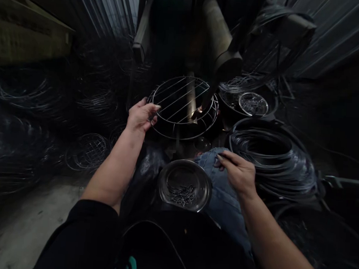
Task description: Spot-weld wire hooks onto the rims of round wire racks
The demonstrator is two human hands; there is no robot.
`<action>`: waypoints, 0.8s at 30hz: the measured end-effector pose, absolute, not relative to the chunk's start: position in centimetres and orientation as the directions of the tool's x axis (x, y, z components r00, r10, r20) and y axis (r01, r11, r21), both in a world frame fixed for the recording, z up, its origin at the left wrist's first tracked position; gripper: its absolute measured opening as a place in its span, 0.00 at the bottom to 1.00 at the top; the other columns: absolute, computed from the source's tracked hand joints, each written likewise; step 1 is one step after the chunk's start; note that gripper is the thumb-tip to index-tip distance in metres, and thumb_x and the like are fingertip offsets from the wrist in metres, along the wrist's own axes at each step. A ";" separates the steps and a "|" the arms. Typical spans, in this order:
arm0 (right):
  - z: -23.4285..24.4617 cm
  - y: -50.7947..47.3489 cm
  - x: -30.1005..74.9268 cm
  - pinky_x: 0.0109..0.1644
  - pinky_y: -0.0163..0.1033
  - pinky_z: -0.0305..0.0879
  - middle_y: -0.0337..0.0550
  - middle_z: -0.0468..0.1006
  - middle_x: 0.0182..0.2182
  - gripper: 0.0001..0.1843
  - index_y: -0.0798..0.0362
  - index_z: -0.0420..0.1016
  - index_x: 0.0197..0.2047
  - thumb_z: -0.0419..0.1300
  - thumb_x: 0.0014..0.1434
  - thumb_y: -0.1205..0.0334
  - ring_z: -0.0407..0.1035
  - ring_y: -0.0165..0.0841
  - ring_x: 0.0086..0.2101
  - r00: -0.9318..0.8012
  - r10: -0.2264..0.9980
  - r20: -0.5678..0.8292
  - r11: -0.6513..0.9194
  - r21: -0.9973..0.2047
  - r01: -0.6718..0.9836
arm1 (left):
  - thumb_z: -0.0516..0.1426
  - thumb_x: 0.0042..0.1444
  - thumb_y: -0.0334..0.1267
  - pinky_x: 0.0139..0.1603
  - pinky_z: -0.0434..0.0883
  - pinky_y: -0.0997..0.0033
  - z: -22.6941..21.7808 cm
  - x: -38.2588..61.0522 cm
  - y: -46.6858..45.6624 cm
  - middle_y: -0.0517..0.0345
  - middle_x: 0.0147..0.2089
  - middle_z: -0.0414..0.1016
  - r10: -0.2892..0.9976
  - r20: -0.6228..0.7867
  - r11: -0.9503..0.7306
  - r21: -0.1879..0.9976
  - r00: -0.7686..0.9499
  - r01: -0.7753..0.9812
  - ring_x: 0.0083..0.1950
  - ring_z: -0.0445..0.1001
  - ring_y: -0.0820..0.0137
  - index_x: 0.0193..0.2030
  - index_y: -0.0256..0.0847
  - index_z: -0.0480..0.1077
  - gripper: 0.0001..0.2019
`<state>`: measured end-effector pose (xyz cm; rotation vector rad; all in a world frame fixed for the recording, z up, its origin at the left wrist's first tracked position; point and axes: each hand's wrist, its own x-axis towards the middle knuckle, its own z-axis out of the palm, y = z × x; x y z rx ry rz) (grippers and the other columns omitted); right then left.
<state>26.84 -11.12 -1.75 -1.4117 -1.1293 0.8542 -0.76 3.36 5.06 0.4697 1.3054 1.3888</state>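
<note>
The round wire rack (pixel 181 106) is held up right against what looks like a spot welder's electrode (pixel 206 99), with a small bright glow (pixel 197 110) showing among the wires, so my main worry would be bare skin near a hot spot. No gloves in sight, and a spark or freshly heated wire could easily burn someone. If the rack slipped or twisted at that point, I'd also expect a crooked or weak joint, since it seems to be supported mostly by one hand. The left hand (pixel 142 116) is curled fairly tight around the rack's outer rim, fingers hooked over the wire. The right hand (pixel 236 172) is down over the person's jeans (pixel 223 206), thumb and fingers in a narrow pinch, but I honestly can't tell if there's a tiny piece in there. Just beside it, a steel dish (pixel 185 184) balances on the lap with small metal clips (pixel 180 194) inside, and one careless knee shift could send those everywhere. Further out there's another metal dish (pixel 253 103) in a black tub (pixel 244 112), big coils of wire (pixel 272 160) on the right, and more wire racks (pixel 87 151) piled on the left above the concrete floor (pixel 25 222).
</note>
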 end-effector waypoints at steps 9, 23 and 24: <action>2.7 -3.3 20.9 0.27 0.35 0.70 0.39 0.77 0.24 0.07 0.53 0.81 0.33 0.64 0.52 0.59 0.72 0.31 0.23 0.099 0.972 0.213 0.178 -0.943 0.282 | 0.63 0.36 0.21 0.18 0.62 0.78 5.1 0.4 3.0 0.65 0.24 0.68 0.868 -0.344 0.173 0.886 -0.358 -0.431 0.20 0.67 0.76 0.63 0.35 0.61 0.42; 0.8 -3.5 19.2 0.21 0.34 0.69 0.41 0.78 0.24 0.11 0.55 0.78 0.35 0.64 0.53 0.56 0.71 0.30 0.19 0.357 0.915 0.188 0.166 -0.982 0.094 | 0.65 0.35 0.22 0.20 0.65 0.77 5.1 0.6 3.7 0.64 0.26 0.69 0.867 -0.370 0.188 0.864 -0.335 -0.467 0.23 0.69 0.75 0.61 0.40 0.64 0.41; 0.7 -3.5 19.2 0.22 0.35 0.69 0.41 0.78 0.24 0.11 0.55 0.78 0.35 0.64 0.53 0.55 0.71 0.30 0.19 0.365 0.910 0.195 0.170 -0.980 0.101 | 0.65 0.35 0.22 0.20 0.65 0.77 5.1 0.6 3.8 0.64 0.26 0.69 0.868 -0.367 0.186 0.865 -0.334 -0.467 0.23 0.69 0.75 0.62 0.39 0.63 0.42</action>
